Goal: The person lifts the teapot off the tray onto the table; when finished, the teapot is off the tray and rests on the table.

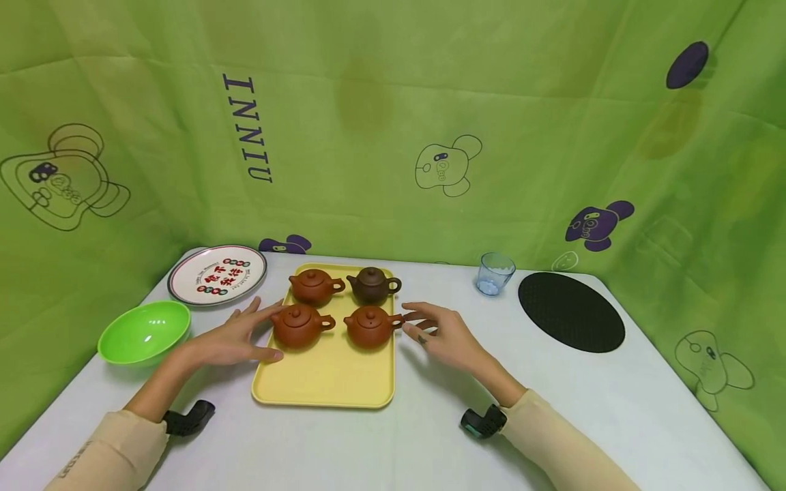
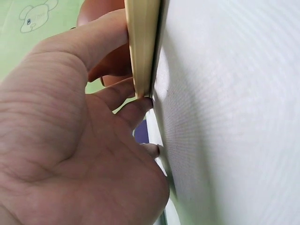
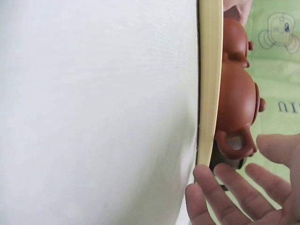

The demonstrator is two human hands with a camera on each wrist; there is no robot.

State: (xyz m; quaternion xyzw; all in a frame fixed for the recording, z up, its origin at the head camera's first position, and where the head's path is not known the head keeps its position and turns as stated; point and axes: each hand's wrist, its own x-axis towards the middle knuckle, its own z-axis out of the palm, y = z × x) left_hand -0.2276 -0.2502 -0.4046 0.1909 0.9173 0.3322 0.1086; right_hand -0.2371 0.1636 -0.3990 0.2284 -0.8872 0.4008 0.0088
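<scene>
spread fingers of the left hand [image 1: 230, 341] touch the left rim of the yellow tray [image 1: 325, 382], low by the table [image 1: 344, 450] as only the left-wrist view shows; those of the right hand [image 1: 445, 334], also spread, are beside its right rim and a teapot handle [image 3: 234, 153]. four teapots [image 1: 297, 332] stand toward its far end, bare tray in front, open table reaching right to a black mat [image 1: 571, 312].

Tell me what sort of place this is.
Probably a staged recording booth: green printed cloth hangs behind and beside a white-covered table, and a black device is worn at each wrist.
</scene>
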